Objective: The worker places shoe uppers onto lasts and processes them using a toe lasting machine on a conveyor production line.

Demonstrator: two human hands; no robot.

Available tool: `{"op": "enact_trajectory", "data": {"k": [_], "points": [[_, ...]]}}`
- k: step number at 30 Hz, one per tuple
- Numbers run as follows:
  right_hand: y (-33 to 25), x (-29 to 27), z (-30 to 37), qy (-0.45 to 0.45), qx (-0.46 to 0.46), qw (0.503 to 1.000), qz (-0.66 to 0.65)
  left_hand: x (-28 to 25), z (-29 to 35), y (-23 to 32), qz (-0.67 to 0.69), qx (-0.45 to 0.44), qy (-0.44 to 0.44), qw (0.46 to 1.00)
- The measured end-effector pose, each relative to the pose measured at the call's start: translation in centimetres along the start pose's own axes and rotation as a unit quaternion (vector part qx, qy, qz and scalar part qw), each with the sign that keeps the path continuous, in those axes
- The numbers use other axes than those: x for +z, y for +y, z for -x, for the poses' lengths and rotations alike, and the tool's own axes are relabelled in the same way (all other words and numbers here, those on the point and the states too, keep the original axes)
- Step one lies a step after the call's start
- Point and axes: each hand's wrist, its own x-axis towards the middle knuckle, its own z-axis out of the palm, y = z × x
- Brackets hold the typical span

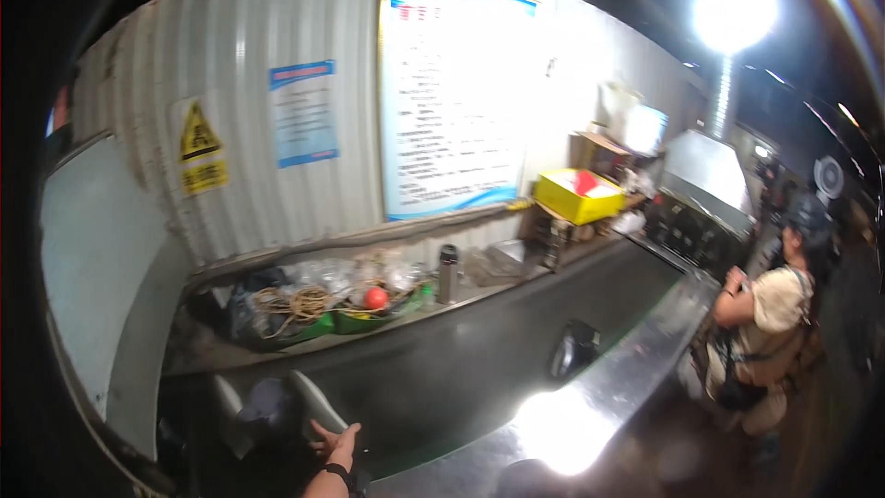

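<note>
My right hand [337, 445], with a dark band at the wrist, reaches in from the lower edge. Its fingers close round the near end of a long pale sole-shaped piece [316, 398]. Left of it lies a rounded dark grey thing [265, 401], with a second pale piece [230, 398] beyond that. Blur hides whether these parts join. Beneath them runs a dark belt [452, 355]. Further along it sits a black, shiny, shoe-like object [576, 349] with a pale rim. My left hand does not show.
Along the belt's far side are green trays [309, 330] with rope and plastic bags, a steel flask [448, 274] and a yellow box [579, 198]. A metal housing [705, 180] spans the belt's far end. At the right stands another person [770, 314]. A pale panel [101, 249] rises at left.
</note>
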Motion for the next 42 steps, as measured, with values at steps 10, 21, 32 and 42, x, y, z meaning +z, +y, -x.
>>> {"op": "enact_trajectory", "data": {"k": [10, 21, 32, 42], "points": [[-1.8, -1.6, 4.1, 0.070, -0.207, 0.970, -0.106, -4.8, 2.4, 1.2, -0.243, 0.117, -0.036, 0.962], [-2.1, 4.4, -12.1, -0.152, -0.020, 0.961, -0.232, -10.6, 23.8, -2.2, -0.257, 0.690, 0.025, 0.676], [-2.2, 8.2, -12.2, -0.078, -0.050, 0.995, -0.021, -2.8, 30.2, -9.8, -0.238, 0.843, -0.153, 0.457], [-2.5, 11.2, -1.5, -0.310, -0.431, 0.570, 0.627, -5.2, 18.6, -2.5, 0.331, -0.116, -0.553, 0.755]]}}
